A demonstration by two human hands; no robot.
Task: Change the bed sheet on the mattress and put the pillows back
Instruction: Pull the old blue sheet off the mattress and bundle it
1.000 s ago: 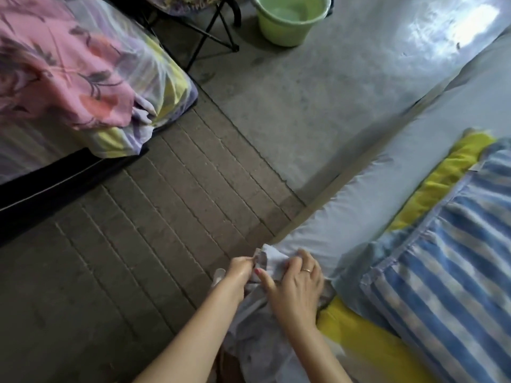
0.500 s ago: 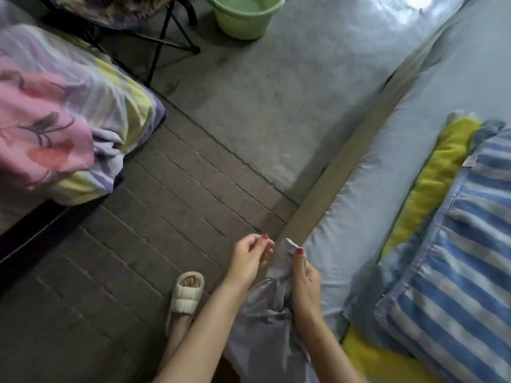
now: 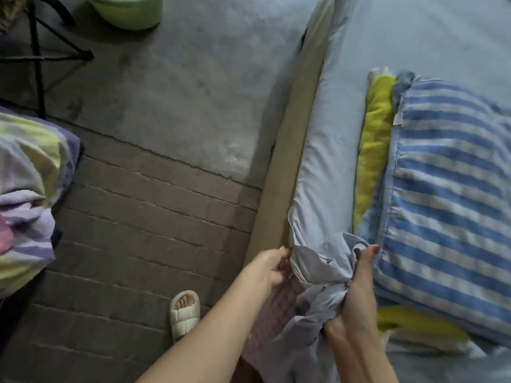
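A pale blue-grey bed sheet (image 3: 326, 139) covers the mattress on the right. Its corner is bunched up at the near end. My right hand (image 3: 356, 294) grips that bunch of sheet, thumb up. My left hand (image 3: 269, 265) has its fingers curled at the sheet's edge against the tan bed frame (image 3: 293, 139). A pinkish checked mattress surface (image 3: 279, 308) shows under the lifted corner. A blue-and-white striped pillow (image 3: 448, 200) lies on the bed over a yellow pillow (image 3: 373, 139).
A heap of pastel striped and pink bedding (image 3: 30, 189) lies at the left. A green bucket (image 3: 127, 9) and black stand legs (image 3: 41, 51) are on the concrete floor at the back. My foot in a white slipper (image 3: 184, 310) stands on the brick floor.
The view has swung right toward the bed. My right hand has pulled the bunched corner up onto the mattress corner, and my left hand has moved to the sheet's edge at the frame.
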